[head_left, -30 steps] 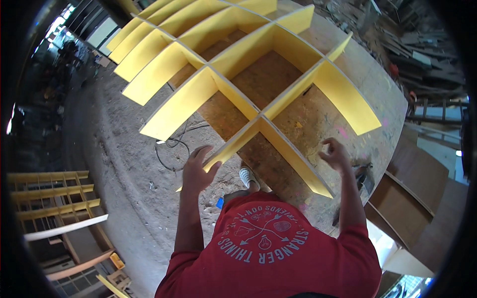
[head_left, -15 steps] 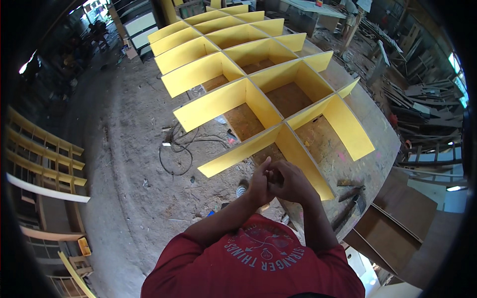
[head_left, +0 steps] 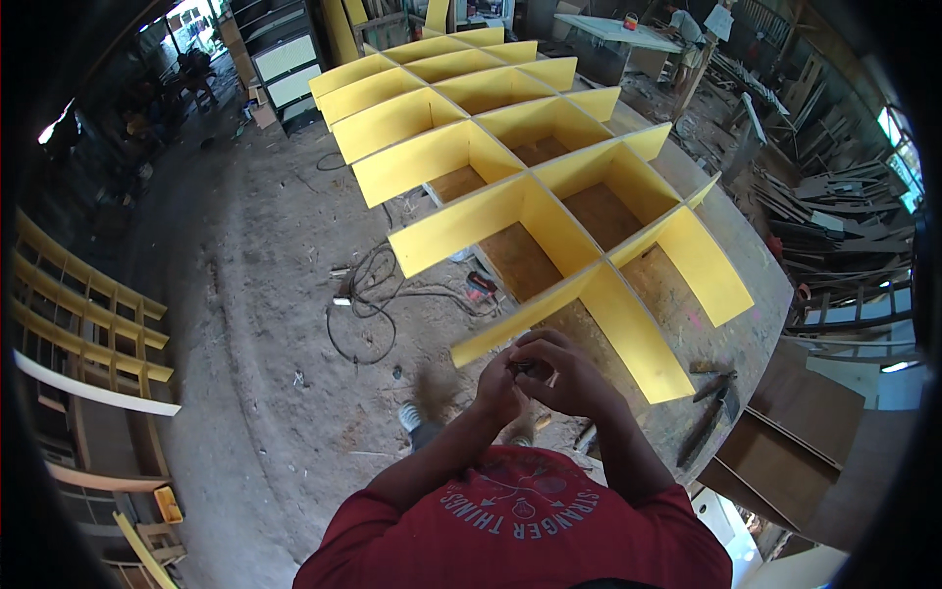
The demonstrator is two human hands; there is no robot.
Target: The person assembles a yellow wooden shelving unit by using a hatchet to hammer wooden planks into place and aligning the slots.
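My left hand (head_left: 497, 389) and my right hand (head_left: 569, 379) meet in front of my chest, fingers curled together. Between them shows a bit of something small and dark, too small to name. Just beyond my hands stands a yellow lattice (head_left: 549, 314) of crossed boards, its cells open upward. It rests on a worn, paint-spotted worktable (head_left: 751, 344). The near left board end comes close to my left hand; whether they touch I cannot tell. To the right of my right hand, a hammer (head_left: 708, 422) and a short dark tool (head_left: 714, 386) lie on the tabletop.
Looped cables (head_left: 373, 304) lie on the dirt floor left of the table, near a red and black tool (head_left: 481, 285). Another yellow lattice (head_left: 93, 304) stands far left. A brown cabinet (head_left: 775, 461) is at the right. At the back, a person (head_left: 684, 29) stands beside a white-topped table (head_left: 618, 31).
My view has shifted, so the lattice sits lower and further right. My hands have moved left along its near end, and their fingers have changed position. One foot now shows on the floor.
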